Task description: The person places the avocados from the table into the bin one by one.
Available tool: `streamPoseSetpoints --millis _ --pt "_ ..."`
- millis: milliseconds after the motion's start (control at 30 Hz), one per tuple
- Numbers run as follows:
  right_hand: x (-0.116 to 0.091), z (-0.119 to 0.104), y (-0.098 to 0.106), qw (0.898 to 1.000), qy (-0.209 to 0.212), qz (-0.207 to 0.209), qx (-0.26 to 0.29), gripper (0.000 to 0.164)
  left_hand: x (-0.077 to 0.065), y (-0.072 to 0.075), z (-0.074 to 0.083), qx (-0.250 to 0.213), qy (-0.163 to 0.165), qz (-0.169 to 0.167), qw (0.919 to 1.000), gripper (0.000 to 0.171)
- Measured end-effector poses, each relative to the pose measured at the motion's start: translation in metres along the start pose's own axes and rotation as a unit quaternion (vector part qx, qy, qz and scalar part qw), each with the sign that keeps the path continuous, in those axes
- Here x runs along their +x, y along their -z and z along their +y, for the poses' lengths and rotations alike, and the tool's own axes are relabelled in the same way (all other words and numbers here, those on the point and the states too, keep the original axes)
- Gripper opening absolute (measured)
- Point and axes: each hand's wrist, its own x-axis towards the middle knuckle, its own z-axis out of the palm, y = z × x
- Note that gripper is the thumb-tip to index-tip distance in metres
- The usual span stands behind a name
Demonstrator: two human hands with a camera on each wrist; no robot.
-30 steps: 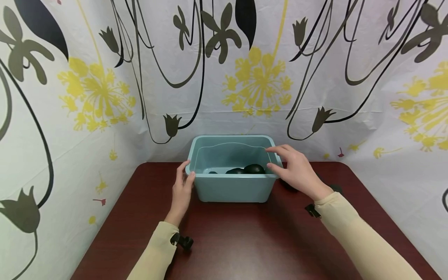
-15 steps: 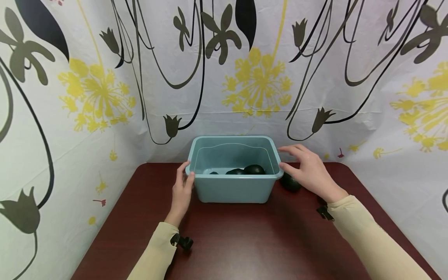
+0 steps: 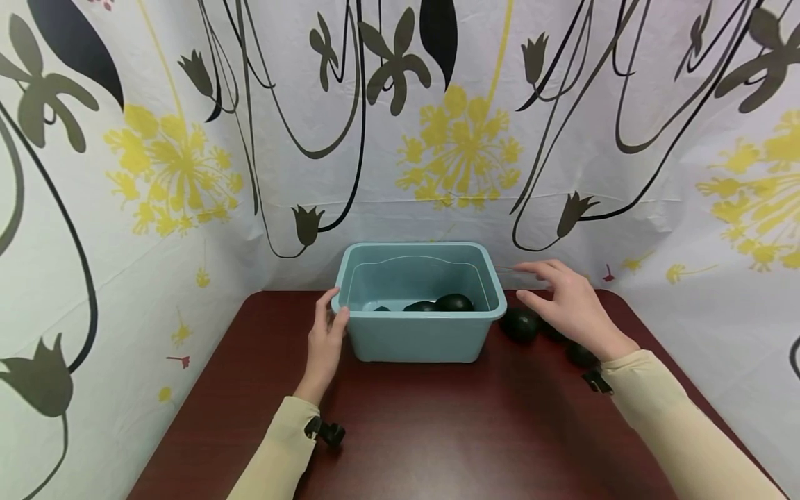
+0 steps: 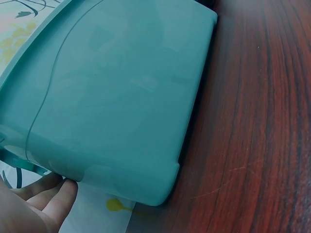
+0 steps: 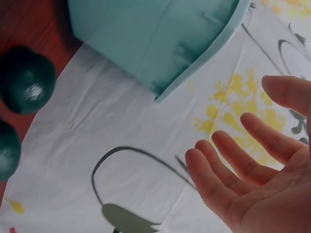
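Note:
A light blue plastic bin [image 3: 412,337] stands at the back of the table, with several dark avocados [image 3: 455,303] inside, partly hidden by its front wall. My left hand [image 3: 325,340] grips the bin's left front corner, thumb and fingers at the rim; the left wrist view shows its fingers [image 4: 60,199] against the outside under the rim. Off the bin's right side, my right hand [image 3: 571,305] hovers with nothing in it, fingers spread and slightly bent. More avocados [image 3: 520,325] lie on the table below that hand, some partly covered by it. The right wrist view shows two avocados [image 5: 29,80].
The dark red wooden table [image 3: 412,430] ends against a white cloth [image 3: 387,173] printed with flowers, which hangs behind and on both sides. A small black camera [image 3: 325,432] is strapped to the left wrist, another to the right.
My right hand has moved from over the bin's right rim out to the right, uncovering avocados on the table. The left hand and the bin have stayed in place.

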Motion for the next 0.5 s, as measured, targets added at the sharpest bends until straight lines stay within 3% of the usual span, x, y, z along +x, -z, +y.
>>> streamPoseSetpoints --millis 233,500 --pt "-0.006 0.026 0.007 0.999 -0.046 -0.022 -0.006 0.047 -0.001 -0.001 0.0 0.0 0.0 0.0 1.0 0.05" --pt "-0.019 0.054 0.008 0.998 -0.056 -0.024 -0.022 0.046 0.0 0.0 0.0 -0.005 -0.005 0.001 1.0 0.049"
